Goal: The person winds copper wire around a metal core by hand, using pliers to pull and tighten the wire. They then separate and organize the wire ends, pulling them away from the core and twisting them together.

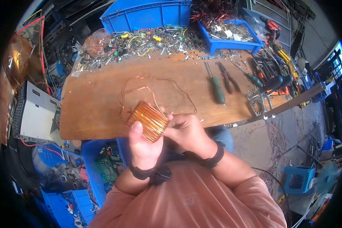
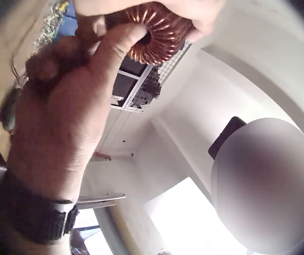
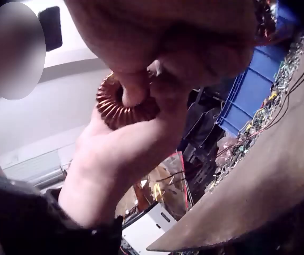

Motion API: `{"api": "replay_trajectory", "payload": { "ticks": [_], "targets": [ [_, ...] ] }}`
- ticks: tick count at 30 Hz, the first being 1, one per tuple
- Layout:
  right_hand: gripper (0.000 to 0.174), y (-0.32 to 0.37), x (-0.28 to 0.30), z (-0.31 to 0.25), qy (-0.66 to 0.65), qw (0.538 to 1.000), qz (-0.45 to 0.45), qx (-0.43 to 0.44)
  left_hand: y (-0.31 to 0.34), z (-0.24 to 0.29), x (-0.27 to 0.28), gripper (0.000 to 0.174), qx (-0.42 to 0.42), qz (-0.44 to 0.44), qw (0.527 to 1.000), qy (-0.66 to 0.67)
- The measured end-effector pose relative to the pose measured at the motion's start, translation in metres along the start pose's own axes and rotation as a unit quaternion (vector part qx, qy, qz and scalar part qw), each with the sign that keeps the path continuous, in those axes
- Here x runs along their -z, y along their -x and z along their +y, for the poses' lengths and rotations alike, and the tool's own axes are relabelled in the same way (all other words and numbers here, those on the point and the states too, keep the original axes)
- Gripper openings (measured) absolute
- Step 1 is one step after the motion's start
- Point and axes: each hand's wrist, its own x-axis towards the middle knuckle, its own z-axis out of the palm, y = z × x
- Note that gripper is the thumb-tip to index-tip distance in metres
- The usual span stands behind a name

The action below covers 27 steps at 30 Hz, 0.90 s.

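Observation:
A ring-shaped copper wire coil is held up over the table's near edge, with long wire ends looping out beyond it. The left hand grips it from below, thumb along its near side. On its right, the right hand holds the coil's end. In the left wrist view the right hand has its thumb tip in the hole of the coil. The right wrist view shows the coil between the left hand and right hand; some fingers are hidden.
On the wooden table lie a green-handled screwdriver and pliers. Wire scraps and a blue tray of metal parts are at the back. More tools lie at right; a blue crate stands below at left.

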Motion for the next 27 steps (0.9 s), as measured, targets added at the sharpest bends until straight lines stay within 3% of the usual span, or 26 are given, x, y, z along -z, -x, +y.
{"api": "replay_trajectory", "payload": {
  "ticks": [2, 4, 6, 9, 10, 12, 16, 19, 27],
  "targets": [
    [0.02, -0.003, 0.003, 0.002, -0.027, 1.0, -0.001, 0.009, 0.002, 0.0, -0.004, 0.061, -0.018, 0.018, 0.998, -0.049],
    [0.022, -0.004, 0.007, 0.002, -0.032, 0.998, -0.008, 0.054, -0.001, 0.008, -0.004, 0.061, 0.021, 0.006, 0.999, 0.043],
    [0.023, -0.004, 0.012, -0.002, 0.052, 0.99, -0.046, 0.121, -0.003, 0.014, 0.0, 0.063, 0.034, 0.028, 0.995, 0.088],
    [0.027, -0.009, 0.022, -0.022, 0.187, 0.953, -0.116, 0.209, -0.003, 0.036, 0.01, 0.068, 0.097, -0.068, 0.981, 0.152],
    [0.028, -0.009, 0.026, -0.026, 0.212, 0.94, -0.144, 0.224, -0.004, 0.041, 0.01, 0.072, 0.09, -0.063, 0.985, 0.13],
    [0.028, -0.01, 0.031, -0.018, 0.237, 0.915, -0.186, 0.268, -0.006, 0.051, 0.016, 0.072, 0.084, -0.067, 0.978, 0.18],
    [0.026, -0.019, 0.034, -0.005, 0.24, 0.891, -0.17, 0.347, -0.01, 0.061, 0.024, 0.068, 0.069, -0.074, 0.976, 0.194],
    [0.026, -0.019, 0.035, -0.008, 0.288, 0.892, -0.166, 0.307, -0.01, 0.061, 0.026, 0.068, 0.05, -0.066, 0.984, 0.16],
    [0.026, -0.015, 0.012, -0.01, 0.295, 0.901, -0.061, 0.312, -0.009, 0.059, 0.03, 0.072, -0.085, -0.054, 0.994, 0.038]
  ]
}}
